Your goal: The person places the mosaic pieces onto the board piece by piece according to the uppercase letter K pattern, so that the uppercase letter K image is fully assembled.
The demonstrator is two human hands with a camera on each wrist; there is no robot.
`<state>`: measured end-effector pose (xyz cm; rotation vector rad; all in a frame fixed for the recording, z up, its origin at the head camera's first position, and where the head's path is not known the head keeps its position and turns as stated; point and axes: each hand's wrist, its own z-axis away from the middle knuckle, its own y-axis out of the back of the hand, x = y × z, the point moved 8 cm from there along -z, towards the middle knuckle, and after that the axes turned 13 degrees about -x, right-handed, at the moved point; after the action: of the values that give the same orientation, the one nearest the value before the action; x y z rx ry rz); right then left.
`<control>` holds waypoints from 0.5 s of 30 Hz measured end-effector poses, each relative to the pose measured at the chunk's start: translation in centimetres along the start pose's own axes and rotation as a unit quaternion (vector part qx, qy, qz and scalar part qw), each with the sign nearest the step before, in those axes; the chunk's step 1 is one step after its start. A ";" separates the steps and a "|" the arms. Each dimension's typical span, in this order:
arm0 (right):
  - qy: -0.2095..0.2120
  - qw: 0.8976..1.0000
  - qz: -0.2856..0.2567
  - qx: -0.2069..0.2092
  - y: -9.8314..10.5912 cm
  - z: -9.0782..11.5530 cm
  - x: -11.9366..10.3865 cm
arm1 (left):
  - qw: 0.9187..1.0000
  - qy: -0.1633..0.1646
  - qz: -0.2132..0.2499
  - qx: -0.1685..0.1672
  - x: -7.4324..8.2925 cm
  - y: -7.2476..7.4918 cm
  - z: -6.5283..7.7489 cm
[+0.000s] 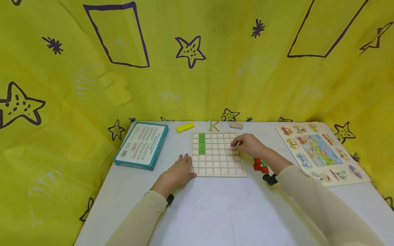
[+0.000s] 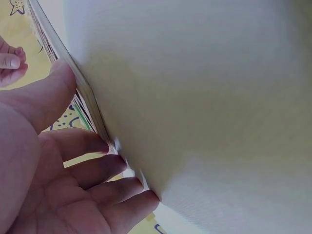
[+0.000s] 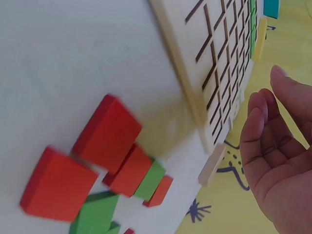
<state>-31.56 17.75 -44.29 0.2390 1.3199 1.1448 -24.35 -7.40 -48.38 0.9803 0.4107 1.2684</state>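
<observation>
A wooden grid board [image 1: 218,164] lies flat on the white table, with several green tiles [image 1: 201,143] in a line down its second column from the left. My left hand [image 1: 178,171] rests at the board's left edge, fingers spread and touching it; the left wrist view shows the thumb and fingers [image 2: 112,187] along that edge. Over the board's right side hovers my right hand [image 1: 247,145]. Its fingers [image 3: 253,134] bend loosely towards the thumb, and nothing shows between them. Loose red tiles [image 3: 109,134] and green tiles [image 3: 97,212] lie right of the board.
Behind the board are a yellow block [image 1: 185,127], a small pattern card [image 1: 214,126] and a beige wooden block [image 1: 236,125]. To the left lies a teal box [image 1: 141,145]. A picture puzzle board [image 1: 323,153] occupies the right side. Yellow patterned cloth [image 1: 197,85] hangs behind the table.
</observation>
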 end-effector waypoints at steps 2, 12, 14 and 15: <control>-0.004 1.000 0.002 0.001 0.2 0.5 0.6 | 1.000 0.000 -0.001 0.001 0.0 0.0 0.0; -0.020 1.000 0.003 0.006 1.1 2.5 2.9 | 1.000 -0.001 -0.006 0.003 -0.1 -0.1 -0.1; -0.020 1.000 0.004 0.008 1.3 2.9 3.4 | 1.000 0.000 -0.008 0.003 0.0 -0.1 -0.2; -0.018 1.000 0.004 0.008 1.3 3.1 3.6 | 1.000 0.001 -0.010 0.003 0.0 -0.1 -0.2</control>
<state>-30.26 22.47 -44.62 0.2762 1.2976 1.1331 -24.43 -7.33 -48.55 0.9781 0.4248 1.2505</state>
